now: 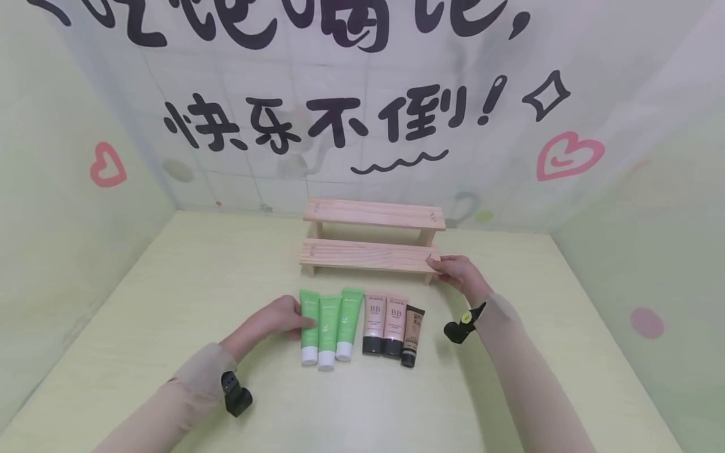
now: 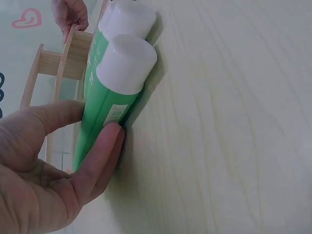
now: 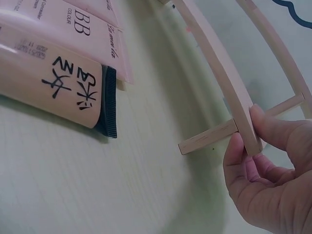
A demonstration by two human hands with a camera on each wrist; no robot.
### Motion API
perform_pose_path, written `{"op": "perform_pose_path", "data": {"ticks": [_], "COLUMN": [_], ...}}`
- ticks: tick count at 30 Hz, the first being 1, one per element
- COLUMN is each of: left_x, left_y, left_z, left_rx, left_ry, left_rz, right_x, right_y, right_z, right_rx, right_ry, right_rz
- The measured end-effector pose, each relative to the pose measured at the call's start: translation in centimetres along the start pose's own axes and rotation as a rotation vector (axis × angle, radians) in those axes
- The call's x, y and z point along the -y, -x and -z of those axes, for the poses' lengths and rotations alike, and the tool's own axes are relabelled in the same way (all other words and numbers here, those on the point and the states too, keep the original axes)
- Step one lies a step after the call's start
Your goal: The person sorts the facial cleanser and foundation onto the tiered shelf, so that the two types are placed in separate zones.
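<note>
My left hand (image 1: 279,316) pinches the leftmost green tube (image 2: 100,109) between thumb and fingers. That tube lies flat with its white cap (image 2: 127,63) toward me. Two more green tubes (image 1: 328,321) lie beside it, close together. My right hand (image 1: 460,274) grips the right end of the lower step of a two-tier wooden rack (image 1: 368,255), thumb on top and fingers underneath, as the right wrist view (image 3: 273,175) shows.
Right of the green tubes lie two pink BB cream tubes (image 1: 374,321) with black caps and a smaller tan tube (image 1: 413,333). The rack's upper step (image 1: 374,212) stands near the printed back wall (image 1: 272,182). Side walls (image 1: 640,264) flank the pale table (image 1: 187,277).
</note>
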State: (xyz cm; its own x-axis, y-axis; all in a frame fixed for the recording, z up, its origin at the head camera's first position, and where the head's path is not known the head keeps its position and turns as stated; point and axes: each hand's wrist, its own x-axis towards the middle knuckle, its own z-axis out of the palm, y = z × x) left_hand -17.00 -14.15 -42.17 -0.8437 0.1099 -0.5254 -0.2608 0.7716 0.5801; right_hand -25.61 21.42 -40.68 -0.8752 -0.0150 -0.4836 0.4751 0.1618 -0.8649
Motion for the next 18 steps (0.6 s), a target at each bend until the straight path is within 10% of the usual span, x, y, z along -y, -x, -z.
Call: {"op": "perform_pose_path", "data": {"ticks": [18], "left_x": [0.43], "left_y": [0.45], "left_z": [-0.07], "left_rx": [-0.017], "left_ry": [0.120], "left_rz": [0.022], "right_x": [0.19], "right_y": [0.04], "right_z": [0.00], "right_rx": [-0.040], "right_ry": [-0.023], "right_rz": [-0.043]}}
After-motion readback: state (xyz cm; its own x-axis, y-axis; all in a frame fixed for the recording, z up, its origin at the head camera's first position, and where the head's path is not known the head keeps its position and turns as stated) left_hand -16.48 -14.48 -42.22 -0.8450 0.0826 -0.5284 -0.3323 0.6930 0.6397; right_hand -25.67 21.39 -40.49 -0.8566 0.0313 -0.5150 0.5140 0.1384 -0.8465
